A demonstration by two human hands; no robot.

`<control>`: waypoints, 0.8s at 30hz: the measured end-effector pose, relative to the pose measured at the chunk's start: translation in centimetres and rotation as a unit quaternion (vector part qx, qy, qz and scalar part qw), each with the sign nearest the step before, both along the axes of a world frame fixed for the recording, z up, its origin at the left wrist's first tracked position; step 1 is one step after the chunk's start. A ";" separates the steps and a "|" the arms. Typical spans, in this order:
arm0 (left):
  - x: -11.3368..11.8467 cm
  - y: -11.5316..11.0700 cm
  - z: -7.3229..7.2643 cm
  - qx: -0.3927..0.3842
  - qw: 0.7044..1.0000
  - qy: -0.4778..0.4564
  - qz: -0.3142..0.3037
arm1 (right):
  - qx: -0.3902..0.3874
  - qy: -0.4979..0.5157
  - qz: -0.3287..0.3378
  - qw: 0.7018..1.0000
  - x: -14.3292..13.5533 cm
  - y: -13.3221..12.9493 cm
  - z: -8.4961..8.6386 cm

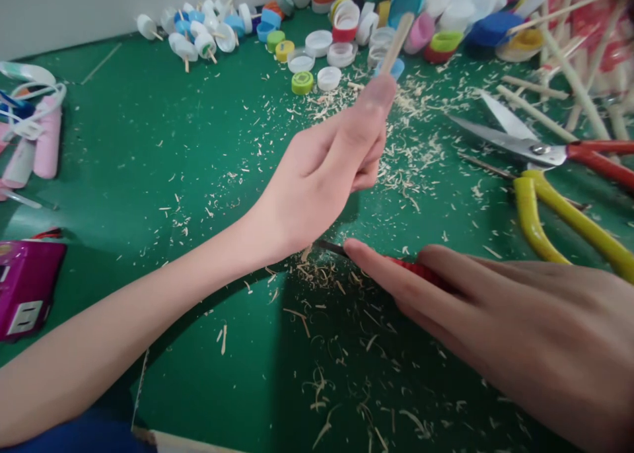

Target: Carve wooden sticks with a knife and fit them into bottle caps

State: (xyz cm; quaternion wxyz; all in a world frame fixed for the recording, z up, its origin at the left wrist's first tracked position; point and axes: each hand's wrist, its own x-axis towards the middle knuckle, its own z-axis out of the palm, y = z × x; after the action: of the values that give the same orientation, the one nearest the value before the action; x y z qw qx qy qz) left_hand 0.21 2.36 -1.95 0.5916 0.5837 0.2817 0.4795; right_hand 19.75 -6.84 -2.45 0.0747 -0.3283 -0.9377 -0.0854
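My left hand [329, 159] is closed around a pale wooden stick [397, 42], whose blunt end sticks out past the thumb toward the bottle caps. The rest of the stick is hidden by the hand and wrist. At the lower right, my right hand [500, 321] grips a red-handled knife [413, 268] with the index finger stretched along it. Its narrow dark blade [331, 246] points left, and the tip passes out of sight by my left wrist. Curled wood shavings [321, 271] lie on the green tabletop [208, 142] beneath both hands.
Scissors [539, 150] with red handles and a yellow-handled tool [542, 199] lie at right. Loose bottle caps [341, 53], caps on sticks [198, 34] and wooden sticks [569, 76] line the back. Pink glue guns [47, 136] and a purple socket box [30, 288] are at left.
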 end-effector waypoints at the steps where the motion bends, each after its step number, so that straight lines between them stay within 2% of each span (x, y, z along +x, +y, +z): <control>1: 0.0 0.0 -0.1 0.006 1.000 0.001 -0.004 | 0.005 0.002 -0.003 1.000 0.0 0.0 -0.1; 7: 0.2 -0.6 0.2 -0.020 0.998 0.023 0.048 | -0.021 0.003 0.002 1.000 0.0 -0.1 -0.4; 13: 0.5 -0.8 0.3 -0.056 0.997 0.010 0.056 | -0.024 -0.015 -0.001 1.000 -0.1 -0.2 0.1; 16: 0.6 -0.5 0.1 -0.046 0.998 -0.014 0.050 | -0.034 -0.048 -0.002 0.998 -0.2 -0.2 0.4; 21: 0.5 0.1 -0.1 -0.069 0.994 -0.074 0.052 | -0.007 0.007 -0.042 0.999 -0.2 -0.1 0.1; 24: 0.4 0.3 -0.2 -0.077 0.993 -0.073 0.044 | 0.012 0.015 -0.055 0.998 -0.1 0.0 0.1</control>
State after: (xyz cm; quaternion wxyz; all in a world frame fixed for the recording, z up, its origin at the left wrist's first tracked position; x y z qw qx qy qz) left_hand 0.63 2.65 -2.11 0.6317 0.4871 0.2994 0.5235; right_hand 19.61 -6.86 -2.34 0.0879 -0.3799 -0.9158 -0.0962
